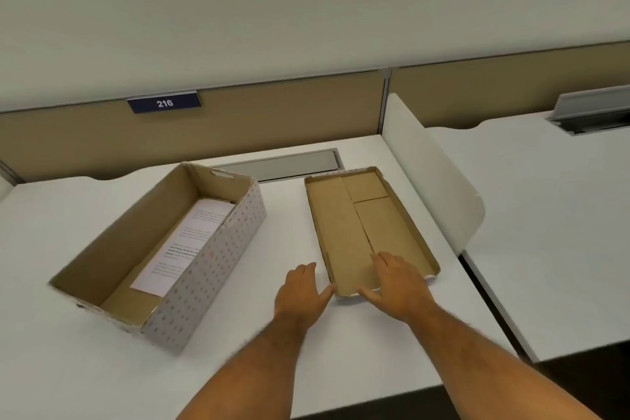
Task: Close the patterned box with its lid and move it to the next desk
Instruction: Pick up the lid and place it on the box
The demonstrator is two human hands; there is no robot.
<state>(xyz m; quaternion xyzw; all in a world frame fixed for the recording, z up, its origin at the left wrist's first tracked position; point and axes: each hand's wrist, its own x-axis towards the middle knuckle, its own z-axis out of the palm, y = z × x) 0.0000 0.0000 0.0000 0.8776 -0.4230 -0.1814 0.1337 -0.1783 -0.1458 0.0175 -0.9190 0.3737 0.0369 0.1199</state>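
An open rectangular cardboard box with a dotted pattern outside (pixel 204 256) sits toward the left of the white tabletop (pixel 255 334), papers inside, its long axis running from the near-left edge back toward the partition. Its brown cardboard lid (pixel 358 225) lies upside down to the right — well apart, roughly parallel. Both hands are spread at the lid's near end: the left hand (pixel 301 297) beside its corner, the right hand (pixel 397 285) flat inside, neither gripping yet.

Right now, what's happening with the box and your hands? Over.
Left hand open, at lid's near corner. Right hand open, flat on lid, no grip. Box open, paper inside. Lid upside down beside it; nothing between.
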